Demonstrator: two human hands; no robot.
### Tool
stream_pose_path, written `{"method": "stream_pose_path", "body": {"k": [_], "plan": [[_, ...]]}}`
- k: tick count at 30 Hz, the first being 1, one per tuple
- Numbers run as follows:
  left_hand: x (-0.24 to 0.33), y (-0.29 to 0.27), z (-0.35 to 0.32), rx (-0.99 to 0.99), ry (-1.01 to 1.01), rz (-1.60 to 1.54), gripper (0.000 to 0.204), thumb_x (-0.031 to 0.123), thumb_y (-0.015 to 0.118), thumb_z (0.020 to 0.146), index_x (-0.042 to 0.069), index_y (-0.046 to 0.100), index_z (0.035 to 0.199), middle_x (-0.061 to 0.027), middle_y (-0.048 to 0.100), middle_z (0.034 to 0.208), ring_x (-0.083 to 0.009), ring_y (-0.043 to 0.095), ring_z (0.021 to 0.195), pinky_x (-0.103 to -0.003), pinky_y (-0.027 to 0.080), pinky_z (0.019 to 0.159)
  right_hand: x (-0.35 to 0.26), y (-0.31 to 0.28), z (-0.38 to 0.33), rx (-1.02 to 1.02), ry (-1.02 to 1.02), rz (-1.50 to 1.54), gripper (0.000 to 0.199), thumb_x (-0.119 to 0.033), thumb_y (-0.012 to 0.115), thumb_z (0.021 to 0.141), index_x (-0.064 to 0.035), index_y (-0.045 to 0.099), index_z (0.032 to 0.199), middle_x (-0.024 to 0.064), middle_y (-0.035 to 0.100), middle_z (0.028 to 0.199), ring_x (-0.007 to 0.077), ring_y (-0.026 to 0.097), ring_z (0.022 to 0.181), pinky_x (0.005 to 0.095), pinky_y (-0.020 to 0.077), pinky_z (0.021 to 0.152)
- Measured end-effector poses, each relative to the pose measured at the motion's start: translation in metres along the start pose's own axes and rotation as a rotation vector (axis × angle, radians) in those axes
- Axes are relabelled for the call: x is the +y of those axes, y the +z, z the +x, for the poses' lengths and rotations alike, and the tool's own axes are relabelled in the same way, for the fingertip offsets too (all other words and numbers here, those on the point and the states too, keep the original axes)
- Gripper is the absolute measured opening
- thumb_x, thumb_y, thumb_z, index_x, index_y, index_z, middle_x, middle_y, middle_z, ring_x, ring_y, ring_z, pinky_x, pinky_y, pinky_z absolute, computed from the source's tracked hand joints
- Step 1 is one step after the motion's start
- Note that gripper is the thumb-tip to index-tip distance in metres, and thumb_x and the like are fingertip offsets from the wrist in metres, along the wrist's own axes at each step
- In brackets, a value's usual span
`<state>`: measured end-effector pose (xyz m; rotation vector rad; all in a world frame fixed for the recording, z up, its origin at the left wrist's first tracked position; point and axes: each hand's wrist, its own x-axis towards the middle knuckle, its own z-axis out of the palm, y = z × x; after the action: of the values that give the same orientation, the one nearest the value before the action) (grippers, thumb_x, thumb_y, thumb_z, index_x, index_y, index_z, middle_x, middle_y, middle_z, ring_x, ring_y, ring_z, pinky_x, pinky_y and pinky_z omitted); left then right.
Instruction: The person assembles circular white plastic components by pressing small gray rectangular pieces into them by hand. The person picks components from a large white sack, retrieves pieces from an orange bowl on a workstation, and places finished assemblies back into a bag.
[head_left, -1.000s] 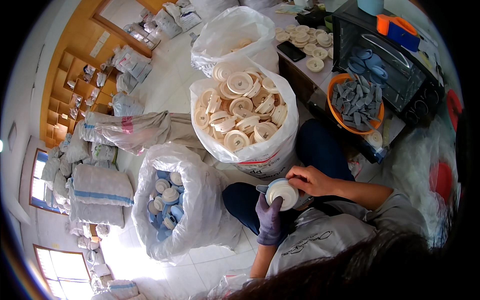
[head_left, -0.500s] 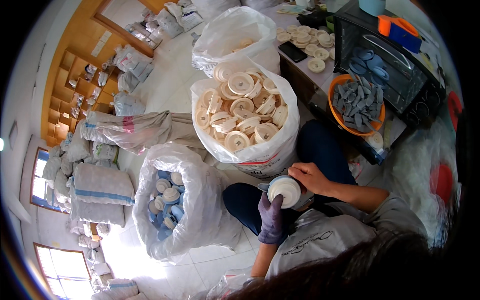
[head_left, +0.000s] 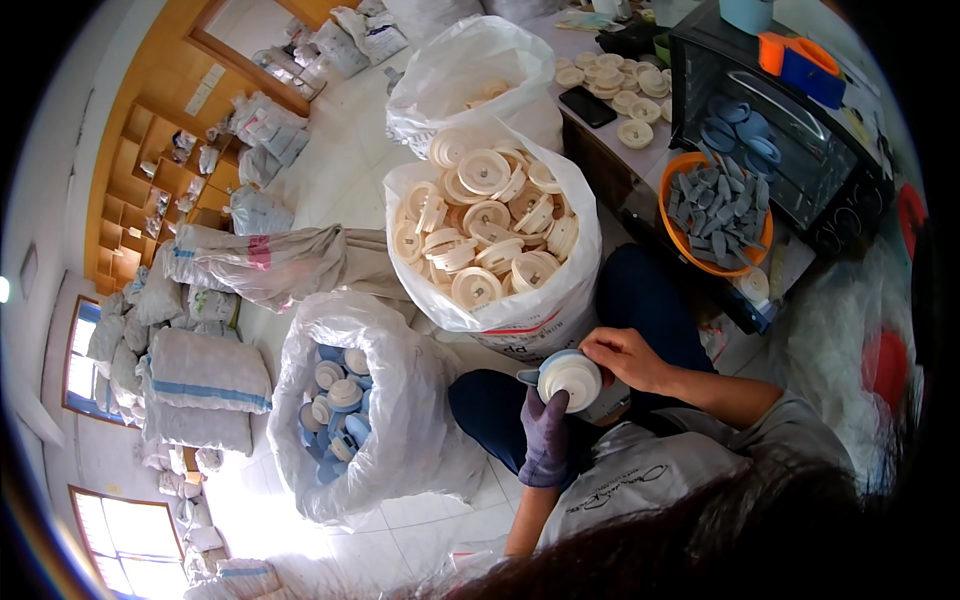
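Over my lap, my left hand [head_left: 543, 440], in a purple-grey glove, grips a round cream-coloured plastic lid [head_left: 570, 380] with a blue rim and a small blue tab sticking out on its left. The thumb presses on the lid's face. My bare right hand [head_left: 628, 358] has its fingers bent and closed at the lid's upper right edge; some fingertips are hidden behind it. Just beyond my hands stands a white sack [head_left: 540, 315] full of cream round plastic parts [head_left: 485, 215]. Left of my knee, a second white sack [head_left: 400, 420] holds similar blue-and-cream lids [head_left: 343, 393].
Grey plastic pieces [head_left: 715, 205] fill an orange basin [head_left: 768, 235] on the right. Behind it, a black oven [head_left: 800, 130] holds blue rings [head_left: 750, 130]. A phone [head_left: 588, 106] and loose cream discs [head_left: 634, 133] lie on the table. More stuffed sacks [head_left: 210, 365] line the left wall.
My right hand's fingers have shifted slightly along the lid's rim. The lid stays in my left hand; the whole view has moved very little.
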<state>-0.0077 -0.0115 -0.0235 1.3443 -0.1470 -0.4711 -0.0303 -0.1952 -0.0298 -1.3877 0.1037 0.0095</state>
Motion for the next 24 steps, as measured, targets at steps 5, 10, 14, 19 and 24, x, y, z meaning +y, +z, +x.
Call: {"method": "stream_pose_path", "body": {"k": [5, 10, 14, 19, 24], "plan": [[-0.008, -0.007, 0.002, -0.019, 0.007, -0.149, 0.054, 0.02, 0.064, 0.083, -0.002, 0.046, 0.129, -0.0099, 0.058, 0.118, -0.0194, 0.054, 0.108, -0.033, 0.041, 0.097, -0.004, 0.003, 0.008, 0.018, -0.069, -0.123, 0.016, -0.016, 0.057, 0.095, -0.0025, 0.064, 0.101, 0.0036, 0.061, 0.076, 0.0073, 0.055, 0.059, 0.0226, 0.0447, 0.052], [0.005, -0.019, 0.004, 0.002, 0.042, -0.133, 0.058, 0.011, 0.071, 0.079, -0.001, 0.044, 0.13, -0.009, 0.056, 0.119, -0.0173, 0.054, 0.108, -0.032, 0.042, 0.097, -0.011, 0.009, 0.008, 0.04, -0.13, -0.174, 0.014, -0.011, 0.056, 0.094, -0.0018, 0.063, 0.101, 0.0047, 0.062, 0.077, 0.0076, 0.055, 0.059, 0.0225, 0.0437, 0.051], [0.044, -0.062, 0.01, 0.205, 0.3, 0.214, 0.052, 0.008, 0.072, 0.078, 0.001, 0.047, 0.123, -0.0093, 0.057, 0.116, -0.0166, 0.053, 0.109, -0.032, 0.045, 0.094, 0.0, 0.001, 0.016, 0.015, -0.017, -0.158, 0.012, -0.008, 0.054, 0.094, -0.0001, 0.062, 0.097, 0.0039, 0.06, 0.071, 0.0083, 0.054, 0.057, 0.0228, 0.0423, 0.05], [0.116, -0.164, -0.007, 0.738, 0.564, 0.675, 0.056, 0.011, 0.076, 0.076, 0.002, 0.049, 0.124, -0.011, 0.057, 0.116, -0.019, 0.059, 0.1, -0.031, 0.052, 0.084, 0.014, -0.014, 0.03, 0.086, -0.197, -0.453, 0.014, -0.011, 0.054, 0.093, 0.0009, 0.061, 0.09, 0.0062, 0.057, 0.063, 0.0115, 0.052, 0.054, 0.0276, 0.0397, 0.05], [0.162, -0.29, -0.018, 1.182, 0.372, 1.028, 0.074, 0.025, 0.082, 0.066, -0.002, 0.05, 0.127, -0.0175, 0.062, 0.115, -0.0309, 0.061, 0.105, -0.038, 0.047, 0.091, 0.107, -0.081, 0.038, 0.351, -0.158, -0.886, 0.017, -0.013, 0.053, 0.093, -0.0002, 0.059, 0.084, 0.0088, 0.054, 0.063, 0.0159, 0.052, 0.055, 0.0307, 0.0392, 0.053]]}}
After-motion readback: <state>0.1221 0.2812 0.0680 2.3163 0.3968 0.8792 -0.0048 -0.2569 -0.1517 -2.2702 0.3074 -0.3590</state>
